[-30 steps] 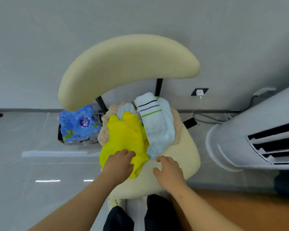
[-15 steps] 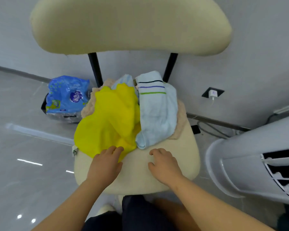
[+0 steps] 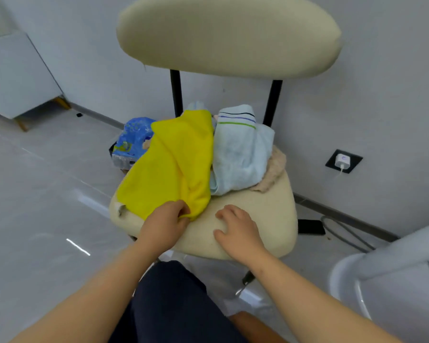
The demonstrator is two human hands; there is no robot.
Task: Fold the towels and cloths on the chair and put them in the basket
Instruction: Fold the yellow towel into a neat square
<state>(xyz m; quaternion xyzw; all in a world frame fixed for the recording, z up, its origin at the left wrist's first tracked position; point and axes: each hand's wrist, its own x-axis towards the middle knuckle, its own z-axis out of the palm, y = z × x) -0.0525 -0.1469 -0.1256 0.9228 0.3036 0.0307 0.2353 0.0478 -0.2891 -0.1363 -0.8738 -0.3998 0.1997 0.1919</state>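
A cream chair (image 3: 263,206) holds a heap of cloths. A yellow cloth (image 3: 174,164) lies spread over the left of the seat. My left hand (image 3: 165,225) pinches its near edge with curled fingers. To its right sits a pale blue towel (image 3: 238,154) with dark, purple and green stripes. A beige towel (image 3: 273,172) lies under it, mostly hidden. My right hand (image 3: 238,231) rests flat on the bare seat, fingers relaxed, holding nothing. No basket can be seen.
A blue plastic pack (image 3: 131,142) stands on the floor behind the chair's left side. A white appliance (image 3: 382,273) stands at the right, a wall socket with a charger (image 3: 343,160) and cables beyond it. A white cabinet (image 3: 15,75) stands far left.
The view has swung closer and lower toward the chair. My left hand has gone from lying on the yellow cloth to pinching its near edge. My right hand stays on the seat.
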